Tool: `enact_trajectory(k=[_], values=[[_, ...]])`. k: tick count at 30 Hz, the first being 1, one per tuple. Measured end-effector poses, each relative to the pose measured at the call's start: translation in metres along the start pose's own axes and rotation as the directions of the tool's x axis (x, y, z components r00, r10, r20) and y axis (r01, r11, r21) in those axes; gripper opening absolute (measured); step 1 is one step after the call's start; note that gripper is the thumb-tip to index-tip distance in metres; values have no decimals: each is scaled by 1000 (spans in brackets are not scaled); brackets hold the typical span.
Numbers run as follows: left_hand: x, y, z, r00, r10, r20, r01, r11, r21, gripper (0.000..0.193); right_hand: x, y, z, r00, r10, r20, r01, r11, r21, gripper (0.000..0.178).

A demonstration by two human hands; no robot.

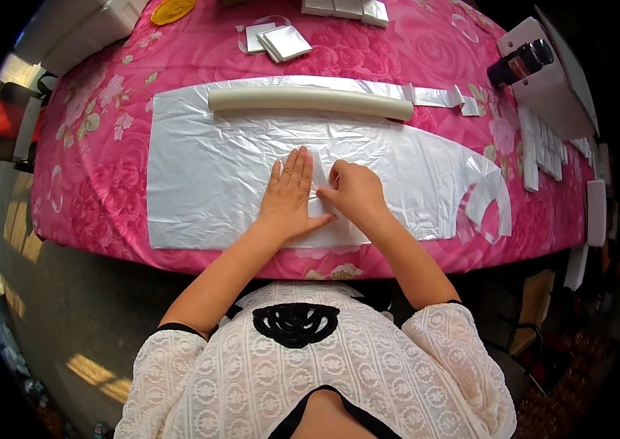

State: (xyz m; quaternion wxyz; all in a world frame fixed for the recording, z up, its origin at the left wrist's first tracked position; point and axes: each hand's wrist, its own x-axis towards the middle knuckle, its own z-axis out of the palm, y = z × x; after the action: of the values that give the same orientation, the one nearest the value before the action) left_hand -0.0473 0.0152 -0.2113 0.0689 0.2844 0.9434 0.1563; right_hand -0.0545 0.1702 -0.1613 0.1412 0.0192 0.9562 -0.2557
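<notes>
Under my hands lies a thin, glossy plastic sheet (207,183), silvery white and finely crinkled, spread flat on the tabletop (105,212). Its edge on my left is straight, its far edge curves, and it narrows toward my right, ending in a looped band (502,205) of the same film. My left hand (288,196) rests palm down on the sheet near its middle, fingers extended together and thumb out to the side, gripping nothing. Just beside it, my right hand (354,192) is half curled, thumb and fingertips at the film; I cannot tell whether they pinch a fold. Beyond both hands, a smooth, cream-coloured tube (310,102) lies along the sheet's far side. A loose film strip (438,97) trails past its right end. Farther off, flat, square silvery packets (288,42) sit on the pink, rose-patterned cloth (354,55).
</notes>
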Motion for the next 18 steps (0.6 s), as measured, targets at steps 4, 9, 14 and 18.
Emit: enact_trajectory(k=[4, 9, 14, 18], values=[[-10, -5, 4, 982, 31, -187, -60, 986, -153, 99, -6, 2, -11, 995, -103, -11, 97, 962, -257, 33], [-61, -3, -19, 939, -166, -300, -23, 842, -538, 68, 26, -4, 24, 710, -688, -150, 641, 720, -264, 46], [-145, -17, -45, 894, -258, 366, 446, 437, -781, 28, 24, -22, 57, 786, -616, -51, 601, 781, -171, 60], [-186, -22, -22, 640, -393, 660, 558, -352, -751, 32, -17, -57, 94, 773, -635, -16, 635, 773, 5, 59]])
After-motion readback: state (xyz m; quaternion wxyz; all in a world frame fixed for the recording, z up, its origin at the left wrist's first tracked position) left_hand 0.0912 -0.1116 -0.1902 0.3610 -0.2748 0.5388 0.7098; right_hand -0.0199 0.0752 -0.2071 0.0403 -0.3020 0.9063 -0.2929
